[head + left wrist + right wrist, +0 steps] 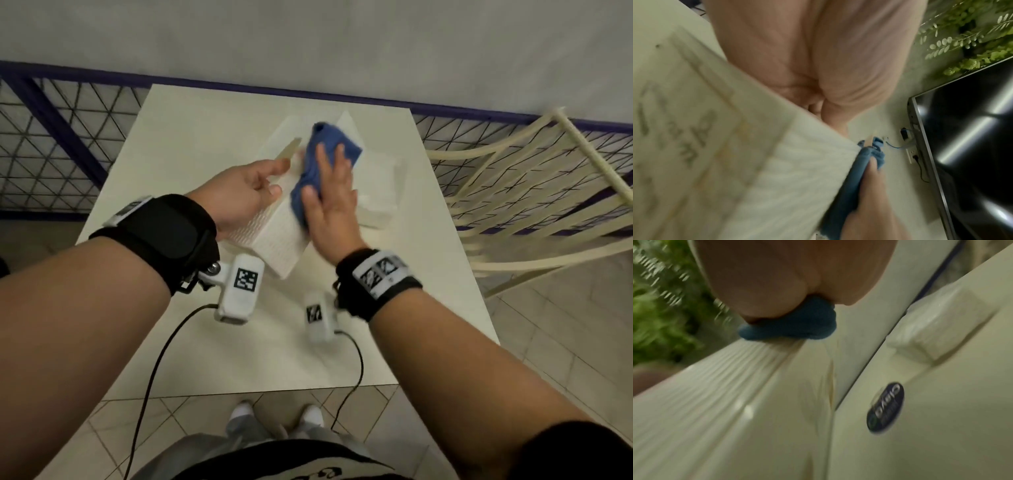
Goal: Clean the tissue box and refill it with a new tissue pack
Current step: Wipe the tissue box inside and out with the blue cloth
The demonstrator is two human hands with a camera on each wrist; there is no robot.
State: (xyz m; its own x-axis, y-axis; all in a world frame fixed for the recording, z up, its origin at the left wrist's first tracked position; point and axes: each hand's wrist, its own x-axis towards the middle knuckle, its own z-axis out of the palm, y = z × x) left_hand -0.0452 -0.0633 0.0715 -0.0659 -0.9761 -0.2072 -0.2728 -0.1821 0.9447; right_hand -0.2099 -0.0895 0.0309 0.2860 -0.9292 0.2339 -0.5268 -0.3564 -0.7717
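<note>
While the left hand point(239, 192) cups the ribbed white tissue box point(274, 236) from its left side, thumb over the top, the right hand point(329, 202) lies flat with straight fingers, pressing a blue cloth point(329, 147) onto the box; only the head view gives that full layout; the left wrist view adds printed lettering on the box point(694, 146) and a dark screen point(972, 138) beyond; the right wrist view catches the cloth point(793, 326) bunched under the palm, and a round dark sticker point(885, 407) on a white surface beside it; the tissue pack point(380, 192) sits just right of the box, near the table point(191, 137) edge; bare tabletop opens toward the person; a cream chair point(534, 192) stands close on the right.
</note>
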